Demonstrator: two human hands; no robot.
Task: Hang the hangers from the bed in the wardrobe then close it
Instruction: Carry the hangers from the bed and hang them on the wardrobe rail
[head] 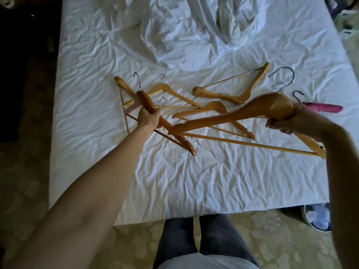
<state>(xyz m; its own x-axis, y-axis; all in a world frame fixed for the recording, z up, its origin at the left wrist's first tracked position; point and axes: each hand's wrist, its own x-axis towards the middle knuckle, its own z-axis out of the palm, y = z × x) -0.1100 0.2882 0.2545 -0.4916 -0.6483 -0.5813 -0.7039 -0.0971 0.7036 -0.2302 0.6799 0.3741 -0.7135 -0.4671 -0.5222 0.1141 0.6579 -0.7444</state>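
Several wooden hangers with metal hooks lie across a white-sheeted bed [194, 181]. My left hand [149, 118] grips one wooden hanger [144, 100] by its shoulder, just below the hook, at the left of the group. My right hand [291, 119] holds a large wooden hanger [223, 118] by its thick neck, lifted above the sheet, its bar stretching toward the right. Loose hangers lie behind: one [171, 92] near the left hand, one [250, 88] further back, one [213, 108] under the lifted hanger. A pink padded hanger [320, 108] lies at the right. The wardrobe is out of view.
A crumpled white duvet [194, 30] fills the head of the bed. My legs stand at the foot of the bed on patterned carpet [272, 239]. A round bin [316, 218] sits on the floor at the right. Dark furniture lines the left side.
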